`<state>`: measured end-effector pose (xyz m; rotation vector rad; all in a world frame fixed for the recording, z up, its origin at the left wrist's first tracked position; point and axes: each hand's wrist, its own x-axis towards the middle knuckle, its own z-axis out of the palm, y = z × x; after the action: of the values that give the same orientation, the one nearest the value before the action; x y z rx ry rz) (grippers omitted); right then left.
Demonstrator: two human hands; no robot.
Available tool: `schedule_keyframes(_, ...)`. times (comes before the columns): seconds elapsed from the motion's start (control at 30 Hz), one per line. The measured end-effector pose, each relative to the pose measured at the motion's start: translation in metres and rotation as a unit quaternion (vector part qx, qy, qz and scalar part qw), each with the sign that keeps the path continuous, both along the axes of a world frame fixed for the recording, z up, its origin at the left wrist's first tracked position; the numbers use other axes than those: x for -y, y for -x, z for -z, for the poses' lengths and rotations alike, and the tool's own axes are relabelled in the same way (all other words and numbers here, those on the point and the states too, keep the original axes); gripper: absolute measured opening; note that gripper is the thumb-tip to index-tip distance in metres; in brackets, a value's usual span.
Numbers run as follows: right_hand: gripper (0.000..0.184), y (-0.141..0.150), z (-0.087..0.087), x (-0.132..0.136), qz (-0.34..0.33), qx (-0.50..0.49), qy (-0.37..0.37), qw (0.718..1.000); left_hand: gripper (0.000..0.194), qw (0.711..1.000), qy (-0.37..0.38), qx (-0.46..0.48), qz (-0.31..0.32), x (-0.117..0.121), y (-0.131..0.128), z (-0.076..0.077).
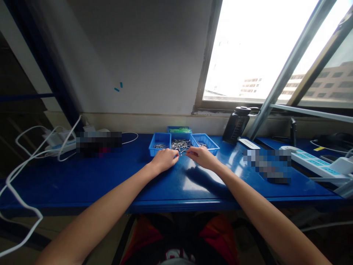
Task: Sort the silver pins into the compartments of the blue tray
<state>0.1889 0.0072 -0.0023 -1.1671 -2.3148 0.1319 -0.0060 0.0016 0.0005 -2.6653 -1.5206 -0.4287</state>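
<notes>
My left hand (164, 160) is closed in a pinch just in front of a pile of small metal screw-like pieces (180, 145). Opposite it, my right hand (204, 158) also pinches, its fingertips a short gap away from the left ones. Anything between the fingers of either hand is too small to make out. A blue plastic bin (153, 151) with some metal pieces stands behind my left hand. Another blue bin (214, 151), also holding small metal pieces, is behind my right hand. The pile lies between these two bins.
A blue tray (180, 135) with green strips sits at the back. Farther right stand a black bottle (236, 125), a white flat box (249, 144) and a power strip (314, 162). White cables (22, 198) loop at left. The blue table (110, 180) ends near my forearms.
</notes>
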Motion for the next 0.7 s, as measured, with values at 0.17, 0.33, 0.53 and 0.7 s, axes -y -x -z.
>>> schedule_keyframes(0.17, 0.021, 0.003, -0.001, 0.003, -0.019, -0.001, -0.007, 1.000, 0.023, 1.000, 0.017, -0.015, 0.007, 0.001, -0.002, 0.001)
schedule_keyframes(0.33, 0.021, -0.003, -0.009, 0.002, 0.045, -0.020, -0.053, 0.997, 0.025, 1.000, 0.018, -0.020, -0.014, 0.000, 0.001, 0.000)
schedule_keyframes(0.53, 0.024, -0.026, -0.018, -0.006, 0.305, 0.026, -0.095, 0.947, 0.028, 0.999, 0.030, -0.030, -0.018, 0.000, 0.001, 0.000)
schedule_keyframes(0.7, 0.034, -0.026, -0.017, -0.005, 0.349, 0.076, -0.055, 0.932, 0.028, 0.999, 0.028, -0.037, -0.024, 0.000, 0.002, 0.000)
